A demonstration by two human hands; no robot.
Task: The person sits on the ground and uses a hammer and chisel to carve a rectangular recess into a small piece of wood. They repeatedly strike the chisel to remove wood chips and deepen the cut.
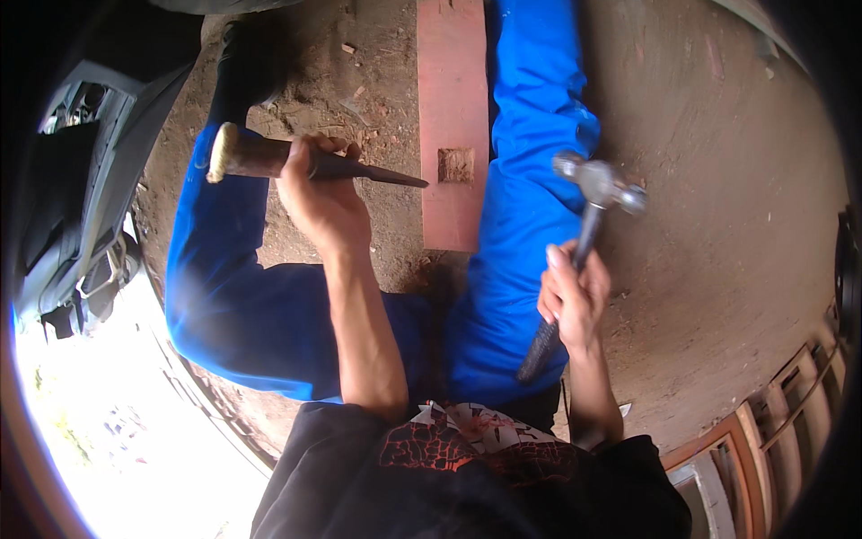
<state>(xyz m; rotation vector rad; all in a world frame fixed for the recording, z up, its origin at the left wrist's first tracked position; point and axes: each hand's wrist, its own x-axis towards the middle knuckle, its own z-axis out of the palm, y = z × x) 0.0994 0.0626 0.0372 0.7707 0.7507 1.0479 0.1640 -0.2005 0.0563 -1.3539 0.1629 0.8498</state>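
My left hand (325,193) is closed round a chisel (392,175), held nearly level. Its dark tapering blade points right, and its wooden handle ends at the left in a pale, frayed-looking head. The blade's tip is at the left part of a reddish wooden board (452,90), close to a square recess (455,165) cut in the wood; whether it touches the wood I cannot tell. My right hand (576,292) grips a ball-peen hammer (588,229) by its black handle. The metal head is raised over my right leg, slightly blurred.
My legs in blue trousers (530,242) lie on either side of the board on a dirt floor (718,207) with scattered chips. A dark vehicle-like body (135,117) stands at the left. Wooden frames (750,458) lean at the lower right.
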